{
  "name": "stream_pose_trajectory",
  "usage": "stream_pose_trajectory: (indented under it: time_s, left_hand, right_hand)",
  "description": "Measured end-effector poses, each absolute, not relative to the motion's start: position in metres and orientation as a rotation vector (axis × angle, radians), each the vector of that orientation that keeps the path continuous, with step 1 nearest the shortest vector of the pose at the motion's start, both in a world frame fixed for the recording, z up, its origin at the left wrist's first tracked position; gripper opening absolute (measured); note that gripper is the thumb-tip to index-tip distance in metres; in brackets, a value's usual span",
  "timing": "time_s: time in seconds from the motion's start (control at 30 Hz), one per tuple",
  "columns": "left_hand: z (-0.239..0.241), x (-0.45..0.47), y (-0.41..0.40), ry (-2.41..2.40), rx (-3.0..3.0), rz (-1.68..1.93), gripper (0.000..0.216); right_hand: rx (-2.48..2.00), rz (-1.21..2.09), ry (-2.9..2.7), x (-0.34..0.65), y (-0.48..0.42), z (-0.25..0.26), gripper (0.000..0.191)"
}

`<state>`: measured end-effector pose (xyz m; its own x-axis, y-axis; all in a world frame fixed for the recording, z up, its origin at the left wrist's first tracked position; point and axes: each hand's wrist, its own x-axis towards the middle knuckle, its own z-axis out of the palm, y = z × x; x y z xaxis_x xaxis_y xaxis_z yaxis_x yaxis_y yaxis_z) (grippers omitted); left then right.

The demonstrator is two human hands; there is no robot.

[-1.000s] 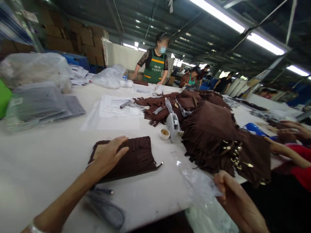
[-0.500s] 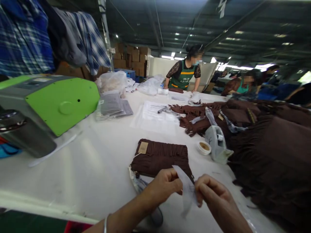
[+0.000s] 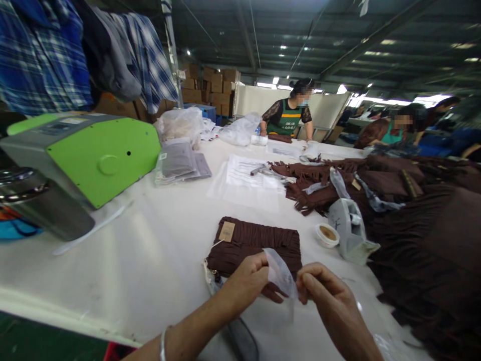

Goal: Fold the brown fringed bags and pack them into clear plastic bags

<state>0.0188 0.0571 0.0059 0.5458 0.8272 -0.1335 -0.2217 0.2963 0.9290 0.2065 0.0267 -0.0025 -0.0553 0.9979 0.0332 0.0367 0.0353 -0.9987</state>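
Between my hands is a thin piece of translucent plastic film [image 3: 281, 276]; whether it is a flat sheet or a small bag I cannot tell. My left hand [image 3: 251, 278] grips its left side, some fingers behind the film. At its right edge, my right hand [image 3: 319, 286] pinches with thumb and fingers. Just beyond them lies a dark brown gathered fabric bag [image 3: 259, 243] with a tan paper tag [image 3: 227, 231] on its upper left. A strap wrapped in clear plastic [image 3: 212, 281] trails from the bag's left side, partly hidden under my left forearm.
Right of the bag stand a tape dispenser [image 3: 351, 230] and a small round tub [image 3: 326, 234]. Brown fringed bags [image 3: 424, 225] pile up at right. A green machine [image 3: 108, 160] and a steel flask [image 3: 56, 205] occupy the left. A co-worker [image 3: 287, 118] stands across the white table [image 3: 150, 260].
My left hand has turned and its fingers now spread more behind the film. My right hand has shifted slightly up and left. The whole view has swung a little left.
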Motion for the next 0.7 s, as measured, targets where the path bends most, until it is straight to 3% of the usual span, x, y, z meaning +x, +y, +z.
stream_pose_trajectory:
  time_s: [0.17,0.23,0.4,0.57,0.6,0.7]
  left_hand:
    - [-0.003,0.016,0.061,0.616,0.883,0.742,0.059]
    - [-0.008,0.014,0.063,0.706,1.006,0.705,0.056]
    - [-0.015,0.008,0.068,0.929,1.384,0.715,0.021]
    - [-0.004,0.004,0.066,0.713,1.152,0.714,0.036]
    - [0.001,0.004,0.065,0.662,1.123,0.708,0.041]
    - [0.017,0.000,0.065,0.566,1.148,0.701,0.047]
  right_hand:
    - [-1.235,1.236,-1.474,0.201,0.032,-0.008,0.028]
    - [-1.233,1.210,-1.677,0.192,0.030,-0.005,0.027]
    - [-1.073,1.162,-2.028,0.177,0.023,0.006,0.020]
    - [-1.121,1.097,-1.715,0.196,0.035,0.007,0.015]
    - [-1.145,1.078,-1.586,0.200,0.041,0.004,0.021]
    - [-1.059,1.264,-1.382,0.201,0.054,-0.006,0.073]
